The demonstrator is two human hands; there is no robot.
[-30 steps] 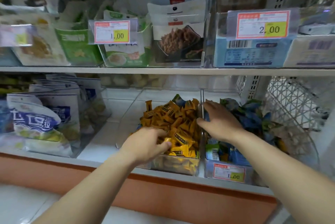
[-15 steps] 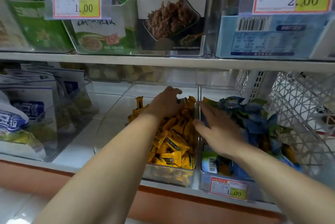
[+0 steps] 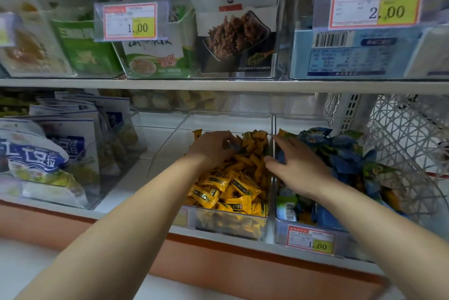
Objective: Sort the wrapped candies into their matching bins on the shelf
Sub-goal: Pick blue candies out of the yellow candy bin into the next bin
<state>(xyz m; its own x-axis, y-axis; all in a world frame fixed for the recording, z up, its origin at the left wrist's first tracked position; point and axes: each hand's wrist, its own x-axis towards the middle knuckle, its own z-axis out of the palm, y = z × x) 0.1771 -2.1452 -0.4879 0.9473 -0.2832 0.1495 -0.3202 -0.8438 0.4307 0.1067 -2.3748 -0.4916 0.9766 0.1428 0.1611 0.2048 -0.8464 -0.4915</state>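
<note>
While I watch through the head camera, both hands are down at the lower shelf (image 3: pixel 119 190), near each other but not touching. My left hand (image 3: pixel 213 148) sits toward the back of the clear bin (image 3: pixel 218 121) of yellow candies (image 3: pixel 233 188), fingers curled into the pile. A bluish-grey wrapper (image 3: pixel 230 146) shows at the fingertips, but I cannot tell whether it is pinched. My right hand (image 3: pixel 297 169) lies flat with straight fingers, gripping nothing. Its thumb is by the wall between the bins, and its fingers rest on the blue candies (image 3: pixel 345 156) in the neighbouring bin (image 3: pixel 281 229), whose price tag (image 3: pixel 311 242) reads 1.00.
</note>
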